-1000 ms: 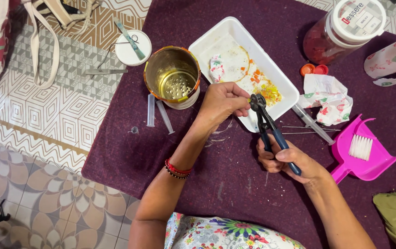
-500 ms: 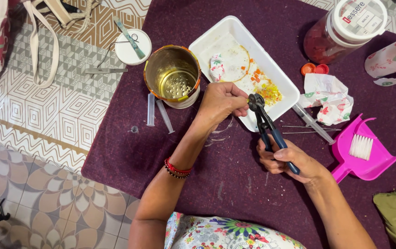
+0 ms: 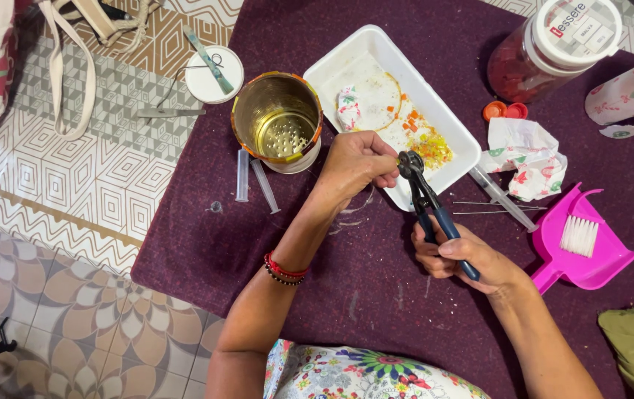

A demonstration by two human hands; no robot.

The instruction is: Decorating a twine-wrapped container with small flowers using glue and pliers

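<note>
Gripping the blue-handled metal nippers (image 3: 435, 214), the right hand (image 3: 461, 255) is squeezing both handles together low down, so the jaws are pointing up and away toward the far side. The left hand (image 3: 354, 162) is closing its fingertips on something very small right at those jaws, too tiny to make out, and it is feeding that piece straight into the bite. Both hands are meeting just over the near rim of the white rectangular foam tray (image 3: 346, 63), which looks a sensible spot, since loose bits would be dropping into the tray rather than onto the dark purple cloth (image 3: 206, 244). Orange and yellow chips (image 3: 424, 140) are already lying scattered inside it. Just left of the tray, an open round tin with a mosaic-covered side (image 3: 278, 122) is standing upright within easy reach of the left hand. 2 clear plastic syringes (image 3: 254, 181) are lying on the cloth near the tin. Far right, a tall plastic jar of red pieces with a white lid (image 3: 546, 52) is waiting, and a bright pink dustpan with a small white brush (image 3: 583, 244) is sitting to the right of the working hand, handy for sweeping. A crumpled patterned paper napkin (image 3: 527, 155) is lying between jar and dustpan.
</note>
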